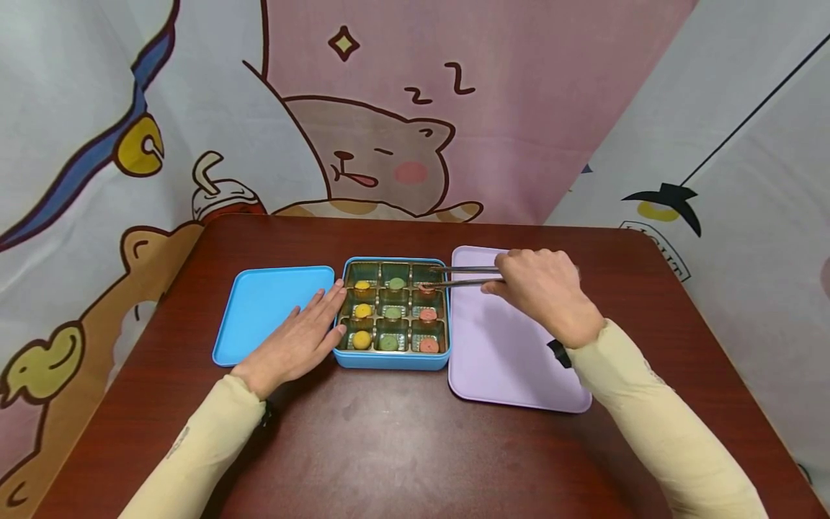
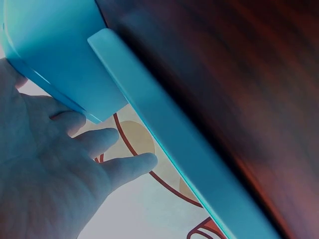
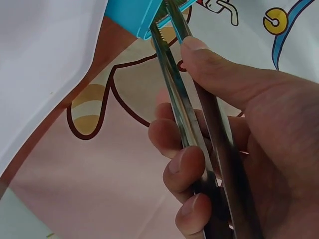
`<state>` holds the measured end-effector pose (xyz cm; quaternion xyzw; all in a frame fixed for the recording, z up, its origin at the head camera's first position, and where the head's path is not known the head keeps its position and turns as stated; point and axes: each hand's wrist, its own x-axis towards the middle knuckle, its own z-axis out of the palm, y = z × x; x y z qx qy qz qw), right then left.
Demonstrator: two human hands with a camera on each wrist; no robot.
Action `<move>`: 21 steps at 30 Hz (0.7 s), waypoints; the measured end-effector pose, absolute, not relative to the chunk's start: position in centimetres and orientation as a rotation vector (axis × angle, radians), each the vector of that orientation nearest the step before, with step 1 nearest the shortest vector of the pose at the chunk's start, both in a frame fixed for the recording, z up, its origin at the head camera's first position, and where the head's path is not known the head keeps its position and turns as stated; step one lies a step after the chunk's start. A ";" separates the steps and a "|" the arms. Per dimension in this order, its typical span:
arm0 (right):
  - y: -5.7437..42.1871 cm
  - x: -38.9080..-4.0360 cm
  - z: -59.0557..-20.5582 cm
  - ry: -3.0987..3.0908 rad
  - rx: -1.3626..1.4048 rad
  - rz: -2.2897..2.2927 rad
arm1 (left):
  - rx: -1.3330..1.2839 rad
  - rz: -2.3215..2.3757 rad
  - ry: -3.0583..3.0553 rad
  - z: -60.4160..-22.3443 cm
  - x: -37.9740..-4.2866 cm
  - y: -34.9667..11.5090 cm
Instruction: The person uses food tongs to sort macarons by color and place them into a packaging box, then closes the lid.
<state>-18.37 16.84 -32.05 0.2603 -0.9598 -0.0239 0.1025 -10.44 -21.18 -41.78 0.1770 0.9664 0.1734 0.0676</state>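
Observation:
A blue box (image 1: 392,362) holds a gold compartment insert with yellow pieces (image 1: 362,340) in the left column, green pieces (image 1: 388,342) in the middle and pink pieces (image 1: 429,346) on the right. My left hand (image 1: 295,337) rests against the box's left side, fingers extended and holding nothing. My right hand (image 1: 545,292) grips metal tongs (image 1: 467,269), whose serrated tips show in the right wrist view. Those tips reach into the back-right compartment around its pink piece (image 1: 426,287); whether they pinch it I cannot tell.
Left of the box lies a flat blue lid (image 1: 272,299), partly beneath my left hand. A lavender tray (image 1: 506,367) sits right beside the box, under my right hand. Both rest on a dark brown table (image 1: 382,447), with a printed cloth (image 1: 519,108) hanging behind it.

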 end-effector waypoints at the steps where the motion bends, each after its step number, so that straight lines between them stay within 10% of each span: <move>1: 17.0 -18.3 -32.1 -2.831 0.758 -0.058 | 0.532 0.524 2.912 -41.8 -10.5 -21.2; 21: 24.6 -14.1 -36.4 -2.666 0.590 0.320 | 0.545 0.520 2.918 -41.9 -10.4 -21.1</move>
